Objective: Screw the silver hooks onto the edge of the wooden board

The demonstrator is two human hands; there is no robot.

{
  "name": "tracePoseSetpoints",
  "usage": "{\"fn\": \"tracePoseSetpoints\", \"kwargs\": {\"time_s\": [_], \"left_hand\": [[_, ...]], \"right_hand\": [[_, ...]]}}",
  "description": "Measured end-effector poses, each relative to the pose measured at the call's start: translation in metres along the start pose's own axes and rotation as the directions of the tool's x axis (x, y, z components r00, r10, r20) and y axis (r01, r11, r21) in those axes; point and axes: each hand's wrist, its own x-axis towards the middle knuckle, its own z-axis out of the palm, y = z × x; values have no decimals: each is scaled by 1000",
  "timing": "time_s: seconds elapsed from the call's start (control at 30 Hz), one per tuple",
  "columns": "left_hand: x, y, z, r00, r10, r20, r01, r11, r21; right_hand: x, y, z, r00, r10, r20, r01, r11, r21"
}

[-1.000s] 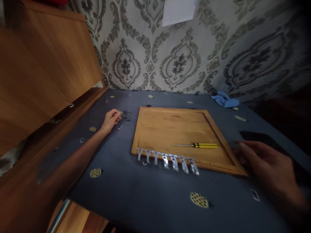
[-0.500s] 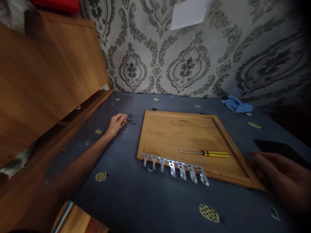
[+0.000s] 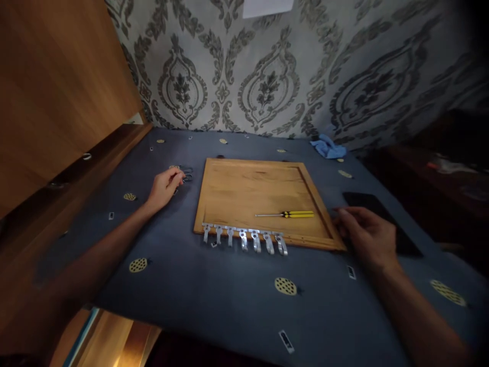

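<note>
My left hand (image 3: pixel 165 188) reaches across the dark blue cloth, thumb and fingertips pinched together at small metal wire rings (image 3: pixel 187 177). Whatever sits between those fingertips is too small to make out. A framed wooden board (image 3: pixel 248 188) lies flat in the middle. Across its near edge runs a row of several silver metal clip-like strips (image 3: pixel 243 237), their free ends hanging over. On the board rests a screwdriver (image 3: pixel 298 214) with a yellow and black handle. Beside the board's right edge, my right hand (image 3: pixel 369 234) has its fingers loosely extended, with no held object visible.
A dark flat object (image 3: pixel 405 239) lies just beyond my right hand. Farther back on the right is a crumpled blue cloth (image 3: pixel 328 148). A wooden cabinet (image 3: pixel 64 76) bounds the left side, and a patterned wall (image 3: pixel 267 76) stands behind.
The view has tilted down and swung right, so the board appears farther left and higher. My left fingertips have come closer to the metal rings. My right hand and forearm show more fully.
</note>
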Motion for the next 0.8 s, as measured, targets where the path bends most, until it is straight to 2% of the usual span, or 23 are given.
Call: {"fn": "tracePoseSetpoints", "kwargs": {"time_s": [0.07,0.1,0.17,0.2,0.27,0.3,0.37,0.43,0.53,0.67,0.8], "left_hand": [[-12,19,11,995,38,87,-41,999,35],[-19,31,17,977,111,182,-128,988,85],[-34,55,30,896,245,370,-310,942,127],[-42,67,36,837,286,467,-383,915,126],[-55,89,47,728,295,618,-469,873,136],[-61,99,51,689,282,668,-507,846,166],[-71,112,60,641,243,728,-577,778,249],[-77,119,67,629,191,754,-617,712,335],[-81,120,75,654,106,749,-604,669,433],[-81,115,82,706,33,708,-531,686,497],[-82,113,86,735,21,678,-488,711,507]], "right_hand": [[1,4,0,999,31,24,-32,999,38],[2,6,-1,999,45,30,-46,997,54],[4,11,-1,998,62,34,-64,995,76],[4,12,0,997,69,37,-72,994,84],[5,15,0,996,81,45,-84,992,91],[6,17,1,995,84,45,-88,992,91],[7,18,1,995,86,42,-89,992,89],[7,20,2,996,82,37,-85,993,87],[7,20,2,996,76,39,-79,994,81],[7,19,1,996,77,40,-80,994,75],[8,18,1,997,79,25,-80,995,67]]}}
